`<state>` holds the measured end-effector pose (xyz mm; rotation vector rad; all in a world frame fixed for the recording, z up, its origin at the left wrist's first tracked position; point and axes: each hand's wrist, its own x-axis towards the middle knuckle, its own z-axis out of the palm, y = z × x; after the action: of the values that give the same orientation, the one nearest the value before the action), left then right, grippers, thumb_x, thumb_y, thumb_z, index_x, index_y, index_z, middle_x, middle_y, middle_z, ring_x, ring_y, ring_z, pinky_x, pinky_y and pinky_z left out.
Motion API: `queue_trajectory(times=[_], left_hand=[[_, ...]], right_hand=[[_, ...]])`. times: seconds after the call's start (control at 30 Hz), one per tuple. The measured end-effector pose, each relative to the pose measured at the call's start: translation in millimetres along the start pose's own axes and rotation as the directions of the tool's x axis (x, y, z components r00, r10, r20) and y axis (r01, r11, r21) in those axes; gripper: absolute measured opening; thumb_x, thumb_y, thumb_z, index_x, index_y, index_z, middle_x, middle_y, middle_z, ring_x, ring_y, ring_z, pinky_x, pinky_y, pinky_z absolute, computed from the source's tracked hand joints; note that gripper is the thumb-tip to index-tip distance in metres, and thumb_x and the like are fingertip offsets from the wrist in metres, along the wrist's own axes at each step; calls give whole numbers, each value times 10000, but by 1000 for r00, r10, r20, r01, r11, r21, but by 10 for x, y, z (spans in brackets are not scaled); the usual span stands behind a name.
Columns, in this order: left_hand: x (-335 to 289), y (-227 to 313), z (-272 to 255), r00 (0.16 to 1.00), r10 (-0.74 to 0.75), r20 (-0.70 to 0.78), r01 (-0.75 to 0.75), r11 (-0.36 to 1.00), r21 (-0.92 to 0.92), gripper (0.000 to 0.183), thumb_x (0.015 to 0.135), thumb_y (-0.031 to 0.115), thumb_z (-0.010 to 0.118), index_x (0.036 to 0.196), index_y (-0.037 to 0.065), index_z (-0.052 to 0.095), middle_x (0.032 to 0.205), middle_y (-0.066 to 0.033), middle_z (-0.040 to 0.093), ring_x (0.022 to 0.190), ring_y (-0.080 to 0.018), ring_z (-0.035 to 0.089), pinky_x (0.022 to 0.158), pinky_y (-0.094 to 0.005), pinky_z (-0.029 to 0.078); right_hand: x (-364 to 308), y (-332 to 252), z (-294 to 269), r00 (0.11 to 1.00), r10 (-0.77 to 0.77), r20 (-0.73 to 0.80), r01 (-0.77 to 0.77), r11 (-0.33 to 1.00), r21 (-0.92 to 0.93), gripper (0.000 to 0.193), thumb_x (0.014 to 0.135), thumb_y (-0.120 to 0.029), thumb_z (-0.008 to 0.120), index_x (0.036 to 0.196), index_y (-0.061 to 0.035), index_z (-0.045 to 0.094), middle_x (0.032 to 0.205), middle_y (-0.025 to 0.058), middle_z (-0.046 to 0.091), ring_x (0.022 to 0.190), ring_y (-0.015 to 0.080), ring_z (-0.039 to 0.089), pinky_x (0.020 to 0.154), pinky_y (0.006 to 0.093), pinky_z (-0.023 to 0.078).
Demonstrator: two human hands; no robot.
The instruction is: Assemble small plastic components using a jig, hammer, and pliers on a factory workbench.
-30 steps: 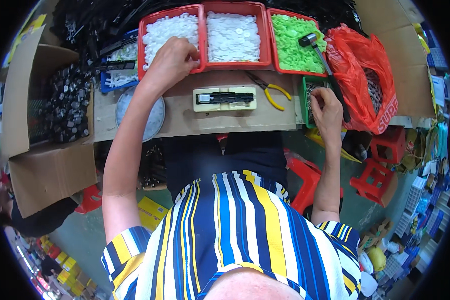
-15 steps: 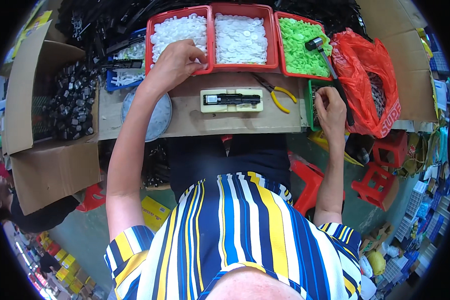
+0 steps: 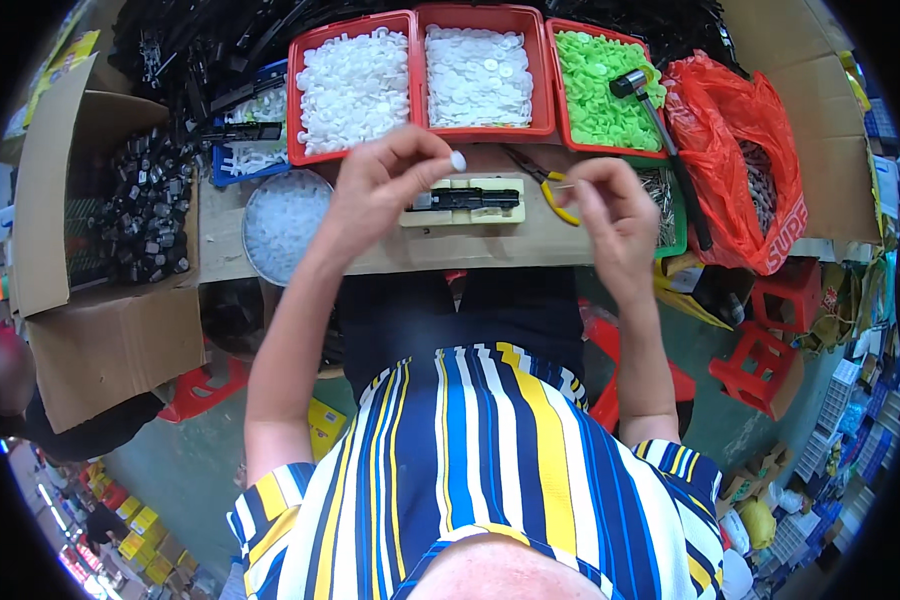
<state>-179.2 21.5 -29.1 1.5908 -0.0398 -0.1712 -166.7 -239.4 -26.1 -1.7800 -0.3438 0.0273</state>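
Black part [image 3: 475,198]: in the head view, it lies in the cream holder [image 3: 455,218], just right of and below the left fingertips; its left end is partly hidden.
Left hand [image 3: 382,178]: thumb and finger pinch a white disc [image 3: 458,161], above the holder and apart from the black part.
Right hand [image 3: 620,215]: fingertips are drawn together; something thin seems to show between them, too small to tell.
Progress: the black part is seated and the disc is picked up, but the disc is not on the part; this looks like an early stage, with both hands' pieces unplaced.
Stock: white pieces [image 3: 355,95] beyond the left hand, a round tray of pieces [image 3: 285,225] to its left, metal pins [image 3: 662,188] just right of the right hand.
Pliers [image 3: 548,195]: just left of the right fingertips.
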Motion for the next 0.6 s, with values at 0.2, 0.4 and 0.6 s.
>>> queue_trajectory(times=[0.2,0.4,0.6], left_hand=[[-202,-117,279,995,-66,75,81,969,-233,145,947,143,663,1004,10,652,908,18,630,820,-44,553,726,-212,471],[-238,-185,269,995,-63,79,84,948,-306,130,947,144,665,1001,26,656,921,23,624,840,-37,563,735,-197,470],[-244,-221,221,993,-59,99,87,947,-309,118,942,153,670,981,41,657,919,27,612,805,-39,545,703,-202,449]], right_hand=[[68,-110,461,988,-77,131,51,980,193,90,961,-51,568,999,30,571,898,82,652,827,130,663,731,278,518],[66,-162,474,975,-137,176,133,991,32,81,953,-46,578,984,28,567,875,104,648,812,163,674,723,287,523],[74,-203,485,979,-69,192,58,996,65,66,945,-30,581,960,31,561,869,104,642,812,164,673,721,287,526]])
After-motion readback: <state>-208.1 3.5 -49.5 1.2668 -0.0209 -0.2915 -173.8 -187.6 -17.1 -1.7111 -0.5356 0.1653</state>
